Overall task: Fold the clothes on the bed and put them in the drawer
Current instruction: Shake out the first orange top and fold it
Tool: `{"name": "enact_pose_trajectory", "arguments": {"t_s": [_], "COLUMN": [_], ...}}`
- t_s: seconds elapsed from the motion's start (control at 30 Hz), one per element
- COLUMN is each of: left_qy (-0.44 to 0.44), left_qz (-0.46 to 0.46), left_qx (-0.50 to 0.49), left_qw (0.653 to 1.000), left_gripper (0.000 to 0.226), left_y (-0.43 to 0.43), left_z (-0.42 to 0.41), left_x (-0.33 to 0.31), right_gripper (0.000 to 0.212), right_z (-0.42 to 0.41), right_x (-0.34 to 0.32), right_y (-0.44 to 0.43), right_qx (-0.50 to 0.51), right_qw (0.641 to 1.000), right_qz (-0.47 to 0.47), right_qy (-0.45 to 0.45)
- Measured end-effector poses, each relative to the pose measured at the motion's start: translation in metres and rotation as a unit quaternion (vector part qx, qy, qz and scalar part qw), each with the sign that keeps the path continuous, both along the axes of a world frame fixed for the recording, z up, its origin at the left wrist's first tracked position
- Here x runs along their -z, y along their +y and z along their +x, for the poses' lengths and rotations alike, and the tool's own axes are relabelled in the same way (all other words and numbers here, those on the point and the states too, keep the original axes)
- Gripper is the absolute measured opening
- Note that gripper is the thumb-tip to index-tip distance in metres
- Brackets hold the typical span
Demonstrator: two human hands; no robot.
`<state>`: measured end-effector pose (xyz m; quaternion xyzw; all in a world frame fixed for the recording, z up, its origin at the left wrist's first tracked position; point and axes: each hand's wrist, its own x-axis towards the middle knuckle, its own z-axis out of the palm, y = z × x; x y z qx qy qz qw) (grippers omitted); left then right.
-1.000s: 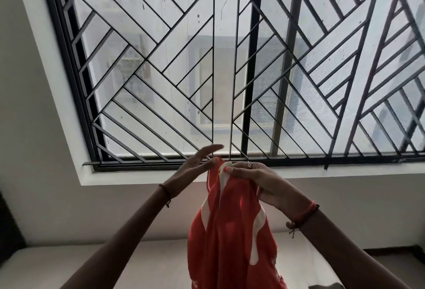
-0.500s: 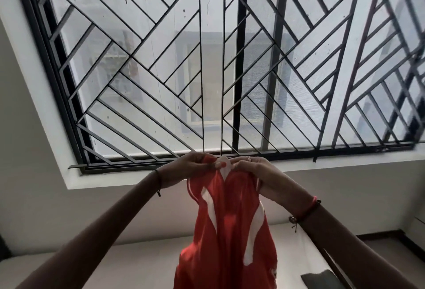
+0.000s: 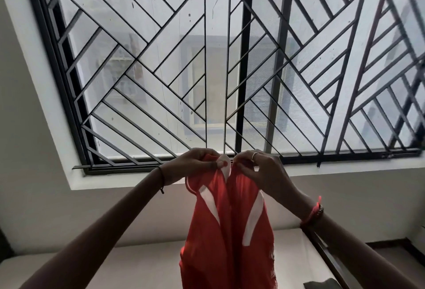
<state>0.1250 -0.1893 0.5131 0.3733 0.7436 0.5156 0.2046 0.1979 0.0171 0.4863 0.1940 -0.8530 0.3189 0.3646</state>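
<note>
Aloft, left hand (image 3: 192,165) and right hand (image 3: 263,172) pinch red garment (image 3: 227,231); barred window (image 3: 161,70) behind.

1 second ago my left hand (image 3: 195,164) was open, fingers straight, beside the top of the red garment (image 3: 227,231). Now it has closed and pinches the top edge just left of my right hand (image 3: 259,169). The garment, bunched under 1 hand before, hangs wider between both hands, with its 2 white stripes further apart. A dark cloth (image 3: 322,283) has come into view at the near right of the bed (image 3: 138,265).
</note>
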Motion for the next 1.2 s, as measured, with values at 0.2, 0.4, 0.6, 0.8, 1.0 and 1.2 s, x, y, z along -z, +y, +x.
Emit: {"name": "enact_pose_trajectory", "arguments": {"t_s": [0.2, 0.4, 0.6, 0.8, 1.0, 1.2], "left_qy": [-0.013, -0.03, -0.05, -0.078, 0.11, 0.262], "left_qz": [0.047, 0.086, 0.109, 0.137, 0.049, 0.02], "left_qx": [-0.032, -0.067, -0.092, -0.1, -0.158, -0.176], "left_qw": [0.998, 0.994, 0.989, 0.982, 0.98, 0.949], "left_gripper": [0.024, 0.027, 0.03, 0.027, 0.012, 0.011], "left_y": [0.01, 0.02, 0.024, 0.028, 0.028, 0.028], "left_z": [0.006, 0.01, 0.011, 0.014, 0.012, 0.01], "left_x": [-0.009, -0.012, -0.008, -0.001, -0.002, -0.002], "right_gripper": [0.009, 0.011, 0.018, 0.022, 0.02, 0.019], "right_z": [0.004, -0.003, -0.009, -0.008, -0.007, -0.002], "right_x": [-0.012, -0.027, -0.032, -0.031, -0.031, -0.03], "right_y": [-0.005, 0.0, 0.002, 0.001, 0.005, 0.0], "right_qx": [-0.02, -0.04, -0.048, -0.034, -0.055, -0.003], "right_qw": [0.997, 0.995, 0.992, 0.992, 0.996, 0.996], "right_qz": [0.044, 0.074, 0.107, 0.112, 0.059, -0.021], "right_qy": [0.064, 0.051, 0.04, 0.035, -0.03, -0.092]}}
